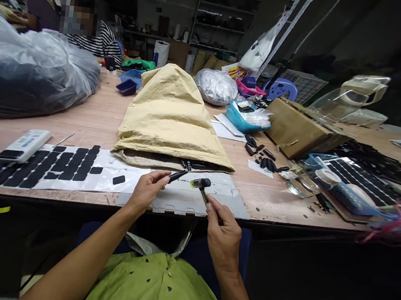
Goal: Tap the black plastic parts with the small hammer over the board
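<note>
Between the fingertips of my left hand (149, 191) is a slim black cylindrical piece (177, 175), its far end pointing up and to the right. My right hand (223, 233) is closed round the handle of a small mallet (202, 183), whose head is black at one end and yellow-green at the other. The mallet head is apart from the black piece, a little to its right. Both hands are over a grey board (213, 200) at the table's front edge. Just beyond lies a yellow woven sack (175, 114), its mouth facing me with dark pieces inside.
A white sheet with black stickers (66, 164) and a white power strip (25, 145) lie at left. Loose black pieces (268, 165), a blue basin (242, 121), a cardboard box (296, 126) and a blue tray (353, 197) crowd the right. A person sits beyond a large plastic bag (32, 75).
</note>
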`<state>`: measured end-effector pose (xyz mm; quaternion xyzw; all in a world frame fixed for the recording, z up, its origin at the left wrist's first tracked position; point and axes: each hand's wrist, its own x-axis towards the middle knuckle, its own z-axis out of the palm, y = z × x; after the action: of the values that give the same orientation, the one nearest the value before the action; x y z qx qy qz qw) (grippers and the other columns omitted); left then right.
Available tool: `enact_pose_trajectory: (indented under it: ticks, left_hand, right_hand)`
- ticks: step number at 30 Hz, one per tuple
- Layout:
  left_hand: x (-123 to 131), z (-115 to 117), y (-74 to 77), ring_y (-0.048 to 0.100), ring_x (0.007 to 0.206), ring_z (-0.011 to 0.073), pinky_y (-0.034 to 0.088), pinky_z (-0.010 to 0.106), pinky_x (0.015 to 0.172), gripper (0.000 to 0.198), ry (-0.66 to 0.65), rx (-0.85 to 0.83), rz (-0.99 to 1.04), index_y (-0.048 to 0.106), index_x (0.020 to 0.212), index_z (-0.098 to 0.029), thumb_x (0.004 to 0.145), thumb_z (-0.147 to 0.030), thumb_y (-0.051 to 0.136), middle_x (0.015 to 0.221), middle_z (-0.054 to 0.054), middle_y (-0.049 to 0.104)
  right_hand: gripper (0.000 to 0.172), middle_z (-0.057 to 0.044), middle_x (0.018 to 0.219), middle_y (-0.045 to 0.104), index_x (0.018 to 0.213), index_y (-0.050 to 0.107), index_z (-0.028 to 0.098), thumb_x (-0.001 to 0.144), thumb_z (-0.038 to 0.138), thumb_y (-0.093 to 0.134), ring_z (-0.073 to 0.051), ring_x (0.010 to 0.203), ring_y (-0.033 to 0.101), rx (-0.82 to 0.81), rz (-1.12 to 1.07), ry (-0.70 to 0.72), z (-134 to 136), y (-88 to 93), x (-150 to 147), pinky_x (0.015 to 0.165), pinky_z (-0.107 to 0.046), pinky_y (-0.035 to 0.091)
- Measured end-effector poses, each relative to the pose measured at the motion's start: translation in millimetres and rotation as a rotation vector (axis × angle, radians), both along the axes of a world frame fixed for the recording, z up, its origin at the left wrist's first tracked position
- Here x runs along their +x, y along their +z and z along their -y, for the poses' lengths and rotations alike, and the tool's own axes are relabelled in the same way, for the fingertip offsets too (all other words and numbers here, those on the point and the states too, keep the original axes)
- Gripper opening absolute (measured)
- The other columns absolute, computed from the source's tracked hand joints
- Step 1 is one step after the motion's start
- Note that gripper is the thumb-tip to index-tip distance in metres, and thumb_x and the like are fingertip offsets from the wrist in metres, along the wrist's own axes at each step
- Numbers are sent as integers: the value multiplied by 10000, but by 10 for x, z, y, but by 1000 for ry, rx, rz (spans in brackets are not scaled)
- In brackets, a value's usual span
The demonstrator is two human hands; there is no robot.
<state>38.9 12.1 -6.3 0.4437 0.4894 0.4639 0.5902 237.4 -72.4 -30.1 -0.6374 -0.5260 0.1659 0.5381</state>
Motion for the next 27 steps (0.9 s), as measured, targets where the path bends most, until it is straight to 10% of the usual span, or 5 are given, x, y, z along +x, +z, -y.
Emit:
enact_pose_trajectory:
  ticks: [10, 27]
  left_hand:
    - [74, 29, 65, 702, 681, 120, 608, 233, 714, 57, 90, -598, 614, 660, 885, -46, 880, -63, 605, 849, 140, 733]
    - [44, 76, 48, 721, 772, 157, 595, 310, 838, 137, -39, -583, 638, 698, 973, -66, 904, -89, 583, 838, 98, 713]
  right_hand:
    - [295, -83, 1106, 735, 1064, 754, 212, 874, 393, 619, -230, 1051, 672, -53, -94, -30, -5, -38, -7, 958, -388, 534]
    - [280, -74, 1059, 733, 1074, 739, 210, 911, 370, 578, -209, 996, 672, -36, -14, 24, 3, -77, -25, 895, -349, 531]
